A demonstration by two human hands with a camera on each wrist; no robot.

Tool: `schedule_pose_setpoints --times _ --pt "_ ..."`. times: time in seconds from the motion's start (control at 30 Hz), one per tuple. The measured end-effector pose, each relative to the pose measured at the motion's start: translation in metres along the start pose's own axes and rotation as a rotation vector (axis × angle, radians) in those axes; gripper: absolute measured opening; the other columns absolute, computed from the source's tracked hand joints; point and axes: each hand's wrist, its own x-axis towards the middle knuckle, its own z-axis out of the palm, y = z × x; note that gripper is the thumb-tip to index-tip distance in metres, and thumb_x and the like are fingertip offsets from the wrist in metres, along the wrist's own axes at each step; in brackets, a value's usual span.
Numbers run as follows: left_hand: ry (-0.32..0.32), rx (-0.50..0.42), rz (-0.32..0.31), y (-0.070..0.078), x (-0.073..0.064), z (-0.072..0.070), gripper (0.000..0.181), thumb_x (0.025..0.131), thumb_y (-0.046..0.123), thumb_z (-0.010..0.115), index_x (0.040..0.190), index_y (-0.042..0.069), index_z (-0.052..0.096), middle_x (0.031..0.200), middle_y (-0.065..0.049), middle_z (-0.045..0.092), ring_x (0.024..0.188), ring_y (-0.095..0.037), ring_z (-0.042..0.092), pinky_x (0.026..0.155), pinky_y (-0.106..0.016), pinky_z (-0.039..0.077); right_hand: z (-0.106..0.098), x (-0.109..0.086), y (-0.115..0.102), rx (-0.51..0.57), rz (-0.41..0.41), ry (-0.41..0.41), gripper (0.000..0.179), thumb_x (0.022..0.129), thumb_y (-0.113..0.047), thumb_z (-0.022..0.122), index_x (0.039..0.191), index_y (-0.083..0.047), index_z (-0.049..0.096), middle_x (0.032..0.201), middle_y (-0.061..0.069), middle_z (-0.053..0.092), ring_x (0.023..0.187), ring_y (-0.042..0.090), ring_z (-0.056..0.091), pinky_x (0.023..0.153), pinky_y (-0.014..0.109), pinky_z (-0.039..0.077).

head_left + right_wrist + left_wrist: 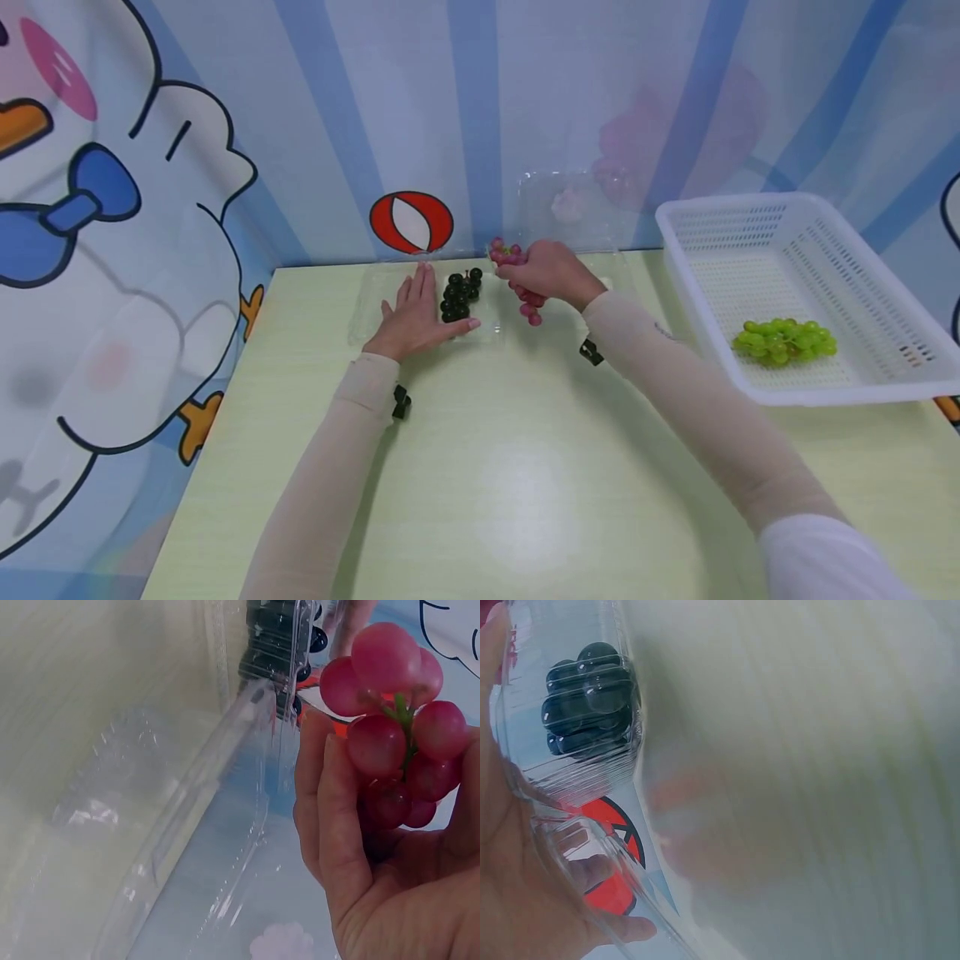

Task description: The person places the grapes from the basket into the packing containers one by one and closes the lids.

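My right hand (pixel 551 271) grips a bunch of red grapes (pixel 405 739), which shows on both sides of the fingers in the head view. Below it is a clear plastic box (pixel 169 847), its lid (pixel 577 208) raised toward the wall. My left hand (pixel 412 317) lies with spread, straight fingers and thumb on a second clear plastic box (pixel 367 308). Dark grapes (pixel 459 296) are inside that box, beside the palm. Seen from the left wrist, the dark grapes (pixel 592 701) show through the ridged side of the plastic, and the hand (pixel 525 862) is along the box's edge.
A white perforated basket (pixel 720 250) stands at the right, with a bunch of green grapes (pixel 783 342) in it. The pale table (pixel 480 467) meets a blue striped wall (pixel 412 100) with cartoon pictures at its back edge.
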Motion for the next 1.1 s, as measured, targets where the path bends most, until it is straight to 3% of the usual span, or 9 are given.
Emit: schedule_pose_setpoints --times 0.2,0.43,0.6,0.93,1.1 --pt "-0.003 -0.007 0.001 0.001 0.0 -0.001 0.129 0.077 0.093 0.046 0.162 0.016 -0.015 0.171 -0.006 -0.012 0.157 -0.037 -0.003 0.113 -0.078 0.006 0.011 0.006 -0.004 0.031 0.023 0.023 0.05 0.095 -0.048 0.06 0.068 -0.007 0.07 0.057 0.008 0.066 0.061 0.026 0.072 0.081 0.036 0.052" --pt "-0.009 -0.002 0.007 0.001 -0.001 -0.002 0.129 0.077 0.092 0.045 0.162 0.016 -0.015 0.171 -0.006 -0.013 0.157 -0.037 -0.003 0.113 -0.079 0.006 0.023 0.012 -0.008 0.051 0.046 0.048 0.05 0.095 -0.049 0.062 0.069 -0.007 0.07 0.058 0.006 0.065 0.064 0.025 0.073 0.075 0.044 0.053" --pt "-0.009 -0.007 0.005 0.002 -0.001 -0.003 0.129 0.077 0.092 0.047 0.163 0.014 -0.012 0.171 -0.006 -0.012 0.157 -0.038 -0.003 0.112 -0.08 0.006 0.03 0.015 -0.012 0.049 0.052 0.065 0.053 0.095 -0.052 0.061 0.066 -0.009 0.068 0.056 0.004 0.062 0.065 0.026 0.073 0.071 0.037 0.05" --pt "-0.009 0.0 0.003 0.001 0.0 -0.003 0.129 0.078 0.091 0.046 0.163 0.013 -0.011 0.171 -0.007 -0.012 0.157 -0.039 -0.002 0.111 -0.081 0.006 0.042 0.017 -0.031 0.073 0.077 0.097 0.053 0.097 -0.05 0.058 0.064 -0.009 0.066 0.059 0.006 0.066 0.059 0.02 0.072 0.073 0.034 0.051" --pt "-0.015 0.018 0.004 0.0 0.0 -0.003 0.127 0.08 0.09 0.046 0.163 0.011 -0.009 0.171 -0.006 -0.014 0.157 -0.039 -0.002 0.111 -0.081 0.006 0.051 0.02 -0.037 0.02 0.08 0.109 0.054 0.099 -0.048 0.055 0.066 -0.007 0.07 0.061 0.006 0.07 0.053 0.019 0.07 0.075 0.035 0.054"
